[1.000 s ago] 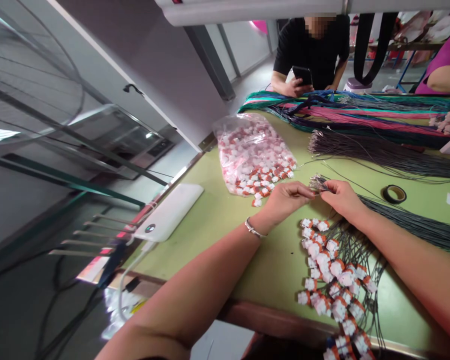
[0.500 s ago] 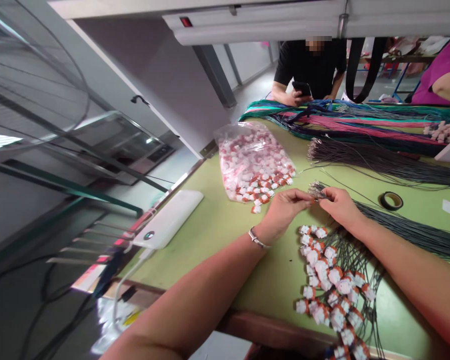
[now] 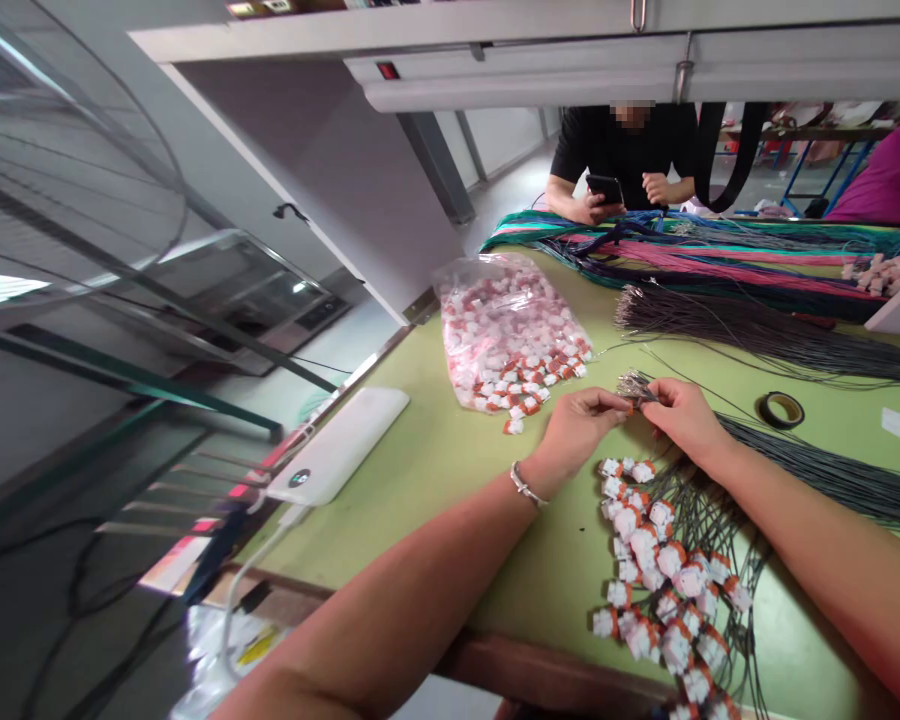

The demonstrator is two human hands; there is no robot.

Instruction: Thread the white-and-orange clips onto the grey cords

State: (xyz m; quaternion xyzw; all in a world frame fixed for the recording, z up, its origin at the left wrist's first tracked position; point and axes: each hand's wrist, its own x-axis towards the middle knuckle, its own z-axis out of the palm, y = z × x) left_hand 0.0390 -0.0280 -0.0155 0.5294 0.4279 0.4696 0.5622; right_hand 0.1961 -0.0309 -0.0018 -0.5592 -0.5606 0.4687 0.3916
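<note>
My left hand (image 3: 576, 428) is closed in a pinch on a small connector housing (image 3: 633, 405), of which only an orange bit shows. Fingertip to fingertip with it, my right hand (image 3: 684, 418) pinches a thin dark wire, mostly hidden by the fingers. Just behind them lie the metal-tipped ends (image 3: 631, 382) of a dark wire bundle (image 3: 817, 475) that runs off to the right under my right forearm. Nearer me is a pile of white-and-orange connectors (image 3: 671, 565) attached to dark wires. A clear plastic bag (image 3: 487, 300) of similar connectors lies open beyond my left hand, some spilling out.
A tape roll (image 3: 780, 408) sits at the right, before another dark wire bundle (image 3: 765, 320). Coloured wires (image 3: 667, 245) span the table's back. A white power bank (image 3: 341, 445) with a cable lies at the left edge. Across the table, a person (image 3: 626, 160) holds a phone.
The whole view has shifted slightly downward. My hands keep their pinch at nearly the same spot. Across the table, the person's other hand has come up beside the phone.
</note>
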